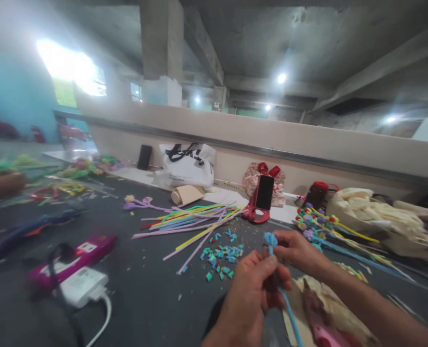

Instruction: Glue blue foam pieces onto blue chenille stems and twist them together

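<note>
Pinching 1 blue stem [289, 313]: L hand [248, 289]; R hand [295, 248] @ its top, grip unclear; 1 pwr strip [100, 246]

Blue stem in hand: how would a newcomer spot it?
Over the dark table, find the left hand beside the scattered pieces. It pinches a light-blue stem. Unlike the stems lying beyond, it is held up, with a bunched blue head.

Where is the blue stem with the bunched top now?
In the head view, the blue stem is at the lower right, held in the left hand with the right hand at its bunched top, right of the small scattered pieces.
</note>
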Available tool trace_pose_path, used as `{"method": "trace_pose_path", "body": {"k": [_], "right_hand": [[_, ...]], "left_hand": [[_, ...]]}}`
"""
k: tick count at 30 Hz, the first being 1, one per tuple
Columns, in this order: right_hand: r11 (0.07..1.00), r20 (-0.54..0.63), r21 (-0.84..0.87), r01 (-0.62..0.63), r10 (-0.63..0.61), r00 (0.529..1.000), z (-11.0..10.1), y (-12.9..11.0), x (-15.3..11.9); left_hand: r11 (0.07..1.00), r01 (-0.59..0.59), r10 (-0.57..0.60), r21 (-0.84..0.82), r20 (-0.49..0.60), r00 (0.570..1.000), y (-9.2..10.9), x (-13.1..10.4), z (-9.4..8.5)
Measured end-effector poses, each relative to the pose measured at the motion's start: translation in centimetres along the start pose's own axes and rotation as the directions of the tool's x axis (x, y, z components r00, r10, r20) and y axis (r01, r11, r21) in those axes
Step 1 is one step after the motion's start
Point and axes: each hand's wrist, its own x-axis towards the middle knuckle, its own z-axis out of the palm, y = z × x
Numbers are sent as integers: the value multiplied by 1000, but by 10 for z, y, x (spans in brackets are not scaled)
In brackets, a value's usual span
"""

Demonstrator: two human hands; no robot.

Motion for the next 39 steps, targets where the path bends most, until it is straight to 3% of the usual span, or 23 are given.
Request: {"method": "trace_pose_path", "body": {"k": [4,8,11,15,26,31,39], "right_hand": [[966,-51,247,-77,92,994,-7,-1,-37],[945,-112,312,-95,136,984,-2,-6,-58],[922,-111,354,-157,208,972,6,-10,-63],[945,-123,300,-130,174,977,12,-11,-63],[968,-138,223,-116,150,979,12,-12,-64],[860,-1,463,-212,240,971,9,-15,-66],[716,116,670,-196,160,980,5,-10,-69]], "left_hand": [[998,29,-24,53,-98,995,-3,-2,2],[989,69,-44,130,-183,982,-11,1,1],[984,74,-43,164,-186,982,-18,5,-1],[979,122,-93,163,-172,981,-26,10,-5],[978,91,-77,188,-85,993,-28,7,-5],[973,70,-55,221,-76,996,-26,7,-5],[969,110,-114,223,3,994,-28,7,-3]]}}
